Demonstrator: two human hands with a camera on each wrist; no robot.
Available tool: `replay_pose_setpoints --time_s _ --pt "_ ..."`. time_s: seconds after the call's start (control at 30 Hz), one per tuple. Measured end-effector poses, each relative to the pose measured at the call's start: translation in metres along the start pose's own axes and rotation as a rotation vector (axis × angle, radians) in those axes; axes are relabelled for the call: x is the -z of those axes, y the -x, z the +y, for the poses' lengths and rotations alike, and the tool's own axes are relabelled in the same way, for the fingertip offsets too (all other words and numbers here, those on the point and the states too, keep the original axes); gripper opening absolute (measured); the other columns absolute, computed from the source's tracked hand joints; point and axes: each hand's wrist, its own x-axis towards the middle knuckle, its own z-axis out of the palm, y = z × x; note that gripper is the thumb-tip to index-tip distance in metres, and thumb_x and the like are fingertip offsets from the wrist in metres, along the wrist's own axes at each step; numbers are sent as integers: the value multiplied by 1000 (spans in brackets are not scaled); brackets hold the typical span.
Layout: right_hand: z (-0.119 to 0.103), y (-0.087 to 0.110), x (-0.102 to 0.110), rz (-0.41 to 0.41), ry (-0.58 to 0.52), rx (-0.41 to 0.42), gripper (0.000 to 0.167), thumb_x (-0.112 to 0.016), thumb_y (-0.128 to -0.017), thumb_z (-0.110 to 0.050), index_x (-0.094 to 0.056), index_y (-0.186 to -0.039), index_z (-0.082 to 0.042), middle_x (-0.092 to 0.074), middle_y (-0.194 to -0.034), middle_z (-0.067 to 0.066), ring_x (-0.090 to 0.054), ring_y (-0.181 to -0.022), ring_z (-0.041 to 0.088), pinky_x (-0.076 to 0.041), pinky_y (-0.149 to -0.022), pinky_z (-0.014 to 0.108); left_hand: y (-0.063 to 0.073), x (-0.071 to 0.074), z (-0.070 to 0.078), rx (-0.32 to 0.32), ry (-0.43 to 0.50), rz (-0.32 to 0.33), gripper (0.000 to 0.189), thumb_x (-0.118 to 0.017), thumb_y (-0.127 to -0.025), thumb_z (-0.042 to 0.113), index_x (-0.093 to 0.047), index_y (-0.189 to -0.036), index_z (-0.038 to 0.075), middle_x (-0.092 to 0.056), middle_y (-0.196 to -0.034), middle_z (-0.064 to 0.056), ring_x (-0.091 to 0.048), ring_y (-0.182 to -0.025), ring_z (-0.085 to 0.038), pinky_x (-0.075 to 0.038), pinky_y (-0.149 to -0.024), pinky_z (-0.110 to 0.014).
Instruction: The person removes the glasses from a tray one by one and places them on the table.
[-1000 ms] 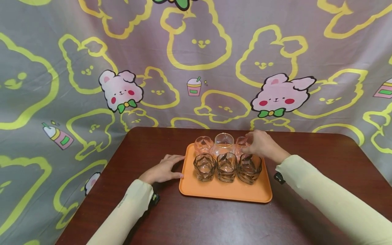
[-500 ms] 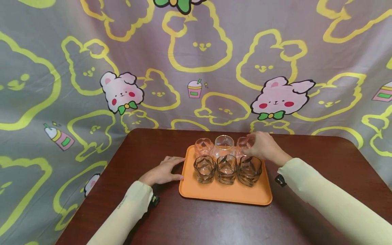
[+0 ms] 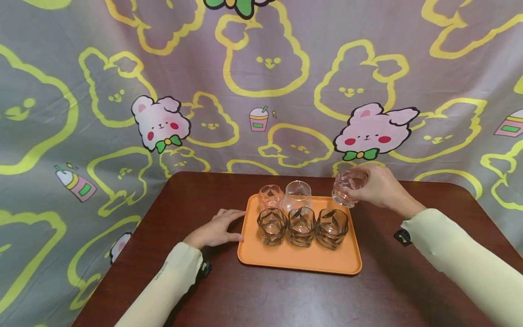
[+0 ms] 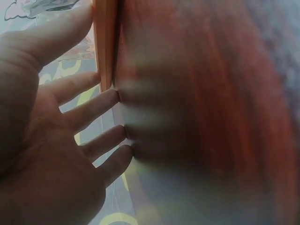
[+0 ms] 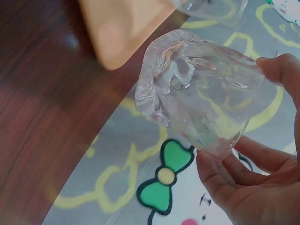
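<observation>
My right hand (image 3: 377, 188) grips a pale pink faceted glass (image 3: 347, 187) near its rim, raised above the tray's back right corner. In the right wrist view the glass (image 5: 192, 84) is held between thumb and fingers, its thick base pointing away from the palm. My left hand (image 3: 216, 229) rests at the left edge of the orange tray (image 3: 298, 263), thumb and fingers spread and touching it. Three smoky brown glasses (image 3: 272, 227) stand in a row on the tray. Behind them are another pink glass (image 3: 271, 196) and a clear glass (image 3: 298, 195).
The tray lies on a dark reddish-brown table (image 3: 294, 295). A grey curtain (image 3: 245, 81) printed with yellow outlines and rabbit faces hangs right behind the table's back edge and along its left side.
My right hand has lifted the pink glass from the tray's back right and carried it to the right. The left hand has stayed at the tray's edge.
</observation>
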Motion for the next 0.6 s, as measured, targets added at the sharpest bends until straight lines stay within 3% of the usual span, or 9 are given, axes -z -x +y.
replay_pose_setpoints --time_s 0.3,0.6 --pt "31 9 6 -10 19 -57 75 -85 -66 -36 -58 -120 7 -60 -110 25 -53 -100 40 -43 -78 55 0 0 -1 -7 0 -4 78 -74 -80 44 -39 -146 19 -38 -144 -2 -32 -126 -24 -29 -101 -46" --pt "48 14 -4 -35 19 -81 75 -85 -66 -37 -58 -118 8 -62 -101 24 -57 -92 39 -46 -74 53 2 1 2 -2 1 -2 78 -74 -80 43 -39 -146 19 -38 -145 -2 -32 -127 -24 -30 -100 -47"
